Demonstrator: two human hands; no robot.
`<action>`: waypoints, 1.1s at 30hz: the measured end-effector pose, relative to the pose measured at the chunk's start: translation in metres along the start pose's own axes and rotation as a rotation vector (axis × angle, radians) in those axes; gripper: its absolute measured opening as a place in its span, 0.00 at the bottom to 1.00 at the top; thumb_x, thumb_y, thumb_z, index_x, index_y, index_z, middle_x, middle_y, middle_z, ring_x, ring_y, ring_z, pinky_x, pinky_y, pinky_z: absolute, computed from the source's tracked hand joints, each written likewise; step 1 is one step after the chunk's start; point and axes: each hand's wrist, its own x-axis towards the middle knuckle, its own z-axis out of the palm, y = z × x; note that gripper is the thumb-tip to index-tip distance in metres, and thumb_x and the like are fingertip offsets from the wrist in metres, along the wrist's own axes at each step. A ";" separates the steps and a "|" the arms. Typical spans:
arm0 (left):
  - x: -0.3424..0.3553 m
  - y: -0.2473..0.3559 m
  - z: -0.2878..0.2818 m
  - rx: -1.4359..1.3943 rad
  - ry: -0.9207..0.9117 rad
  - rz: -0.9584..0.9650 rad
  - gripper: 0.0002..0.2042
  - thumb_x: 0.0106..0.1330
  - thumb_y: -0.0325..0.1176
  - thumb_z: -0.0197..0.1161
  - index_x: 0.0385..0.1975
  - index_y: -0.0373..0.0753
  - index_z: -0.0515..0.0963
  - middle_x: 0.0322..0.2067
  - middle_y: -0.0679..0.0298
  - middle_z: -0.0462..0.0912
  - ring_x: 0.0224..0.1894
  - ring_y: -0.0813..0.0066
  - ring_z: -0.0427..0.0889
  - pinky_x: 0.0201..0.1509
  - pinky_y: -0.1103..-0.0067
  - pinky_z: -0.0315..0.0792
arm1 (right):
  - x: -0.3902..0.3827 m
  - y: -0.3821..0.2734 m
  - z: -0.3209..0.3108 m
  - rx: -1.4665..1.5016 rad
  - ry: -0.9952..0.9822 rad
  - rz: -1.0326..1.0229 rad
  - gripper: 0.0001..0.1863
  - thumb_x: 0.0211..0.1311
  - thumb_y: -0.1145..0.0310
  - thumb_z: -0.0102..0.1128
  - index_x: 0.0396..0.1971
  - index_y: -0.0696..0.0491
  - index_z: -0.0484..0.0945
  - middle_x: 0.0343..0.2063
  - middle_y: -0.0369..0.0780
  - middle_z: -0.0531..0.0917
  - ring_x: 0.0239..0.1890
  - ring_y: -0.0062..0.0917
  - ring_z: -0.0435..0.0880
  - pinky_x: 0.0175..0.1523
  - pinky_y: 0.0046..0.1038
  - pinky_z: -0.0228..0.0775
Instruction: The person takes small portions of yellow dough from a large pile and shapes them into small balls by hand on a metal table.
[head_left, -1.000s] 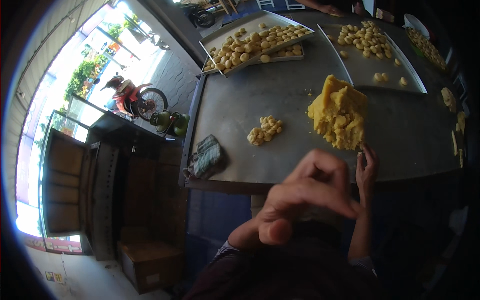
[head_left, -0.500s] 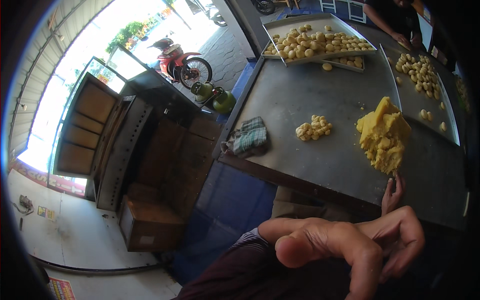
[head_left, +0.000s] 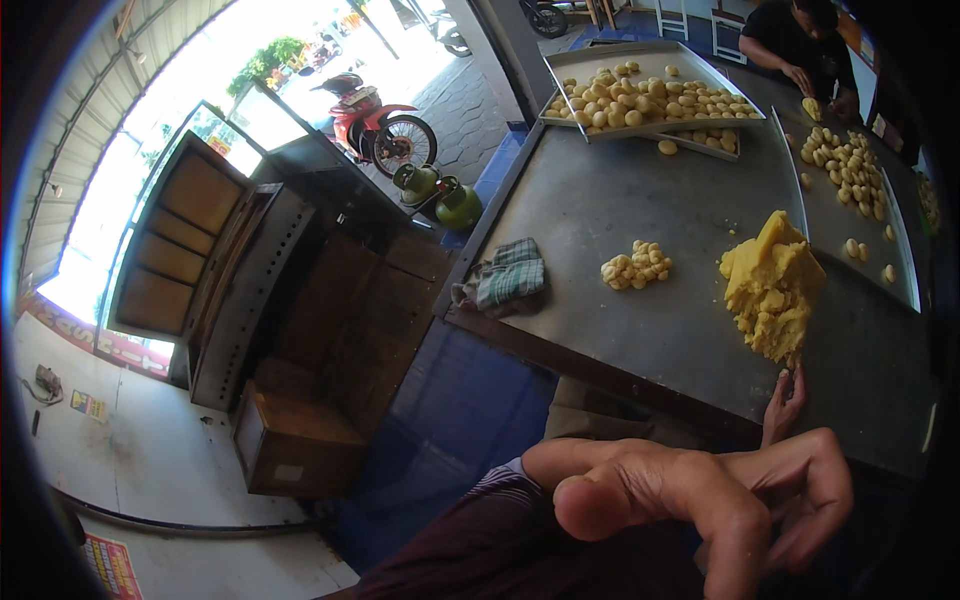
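Observation:
My left hand [head_left: 690,495] is large in the foreground above the table's near edge, its arm coming from a striped sleeve end. The thumb and bent fingers stand apart, and I see nothing between them. Beyond it, my right hand [head_left: 785,402] is at the near edge of a big crumbly mound of yellow dough [head_left: 768,290]. Its fingers are stretched out, with the tips at the mound's base; the wrist is partly hidden by my left hand. Left of the mound, a small cluster of pale dough pieces [head_left: 636,266] lies on the metal table [head_left: 600,190].
A green checked cloth [head_left: 510,277] lies at the table's left corner. Trays [head_left: 650,128] of round dough balls stand at the back. Another tray [head_left: 905,270] holds more balls at right, where a co-worker [head_left: 795,55] handles a yellow piece. Green gas cylinders [head_left: 459,205] stand left, near an oven [head_left: 240,290].
The view has shifted slightly, showing more of the co-worker at the far right. My left hand's fingers have opened out a little; my right hand stays by the dough mound.

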 end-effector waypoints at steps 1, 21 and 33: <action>-0.001 0.002 -0.001 0.009 -0.001 -0.025 0.47 0.61 0.80 0.35 0.36 0.35 0.84 0.46 0.51 0.64 0.46 0.63 0.66 0.49 0.73 0.64 | -0.001 0.005 -0.001 -0.027 -0.001 -0.001 0.22 0.74 0.66 0.52 0.63 0.59 0.71 0.62 0.51 0.74 0.64 0.43 0.73 0.67 0.37 0.64; -0.095 0.184 -0.105 2.049 0.574 -1.052 0.11 0.69 0.36 0.63 0.40 0.34 0.80 0.39 0.55 0.81 0.43 0.66 0.80 0.48 0.72 0.73 | -0.012 -0.011 -0.007 -0.231 0.097 -0.062 0.21 0.75 0.68 0.50 0.64 0.57 0.70 0.60 0.51 0.72 0.61 0.45 0.73 0.63 0.41 0.67; -0.126 0.366 -0.152 2.846 -0.003 -1.318 0.31 0.72 0.44 0.54 0.72 0.41 0.57 0.72 0.51 0.55 0.71 0.47 0.53 0.73 0.57 0.48 | -0.014 -0.050 -0.030 -0.509 -0.145 0.034 0.30 0.73 0.65 0.51 0.71 0.56 0.59 0.69 0.52 0.62 0.69 0.48 0.64 0.70 0.47 0.55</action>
